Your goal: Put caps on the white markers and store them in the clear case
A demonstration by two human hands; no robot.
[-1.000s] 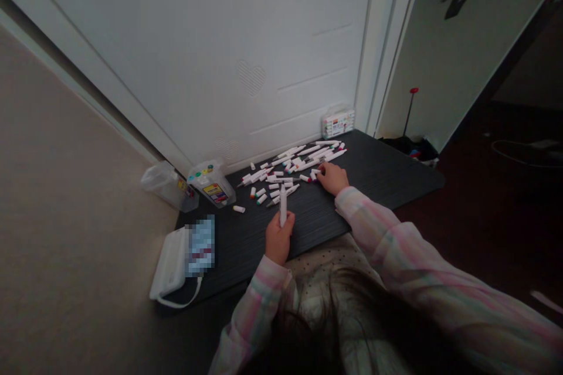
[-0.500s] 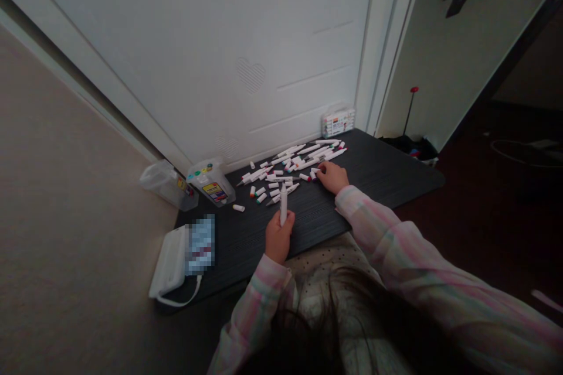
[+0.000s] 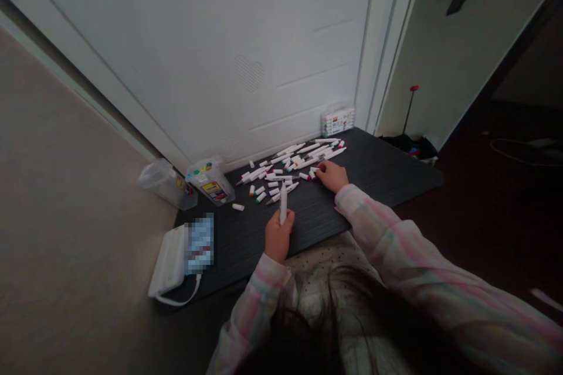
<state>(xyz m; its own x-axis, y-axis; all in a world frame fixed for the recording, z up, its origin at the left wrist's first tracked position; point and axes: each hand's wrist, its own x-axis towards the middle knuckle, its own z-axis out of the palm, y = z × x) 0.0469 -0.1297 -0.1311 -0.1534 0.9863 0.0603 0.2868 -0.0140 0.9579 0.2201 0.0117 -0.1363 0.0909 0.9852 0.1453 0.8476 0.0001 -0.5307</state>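
Observation:
My left hand point(image 3: 278, 235) is wrapped round an uncapped white marker point(image 3: 284, 205), which stands upright with its tip pointing up. At the right end of the marker pile, my right hand point(image 3: 332, 176) has its fingers closed on a small white marker cap point(image 3: 316, 169). Another cap point(image 3: 304, 176) with a red end lies just left of those fingers. Loose caps with coloured ends, such as a green-ended cap point(image 3: 261, 197), are scattered among several white markers point(image 3: 308, 161) on the dark table point(image 3: 373, 170).
Clear plastic marker case point(image 3: 211, 184) and a second clear container point(image 3: 165, 181) stand at the left. A white box-like device point(image 3: 169, 261) with a cable sits at the front left beside a blurred screen. A packed marker set point(image 3: 338, 122) leans by the white door point(image 3: 197, 41).
Both hands stay nearly where they were, with the same holds. The view has shifted very slightly.

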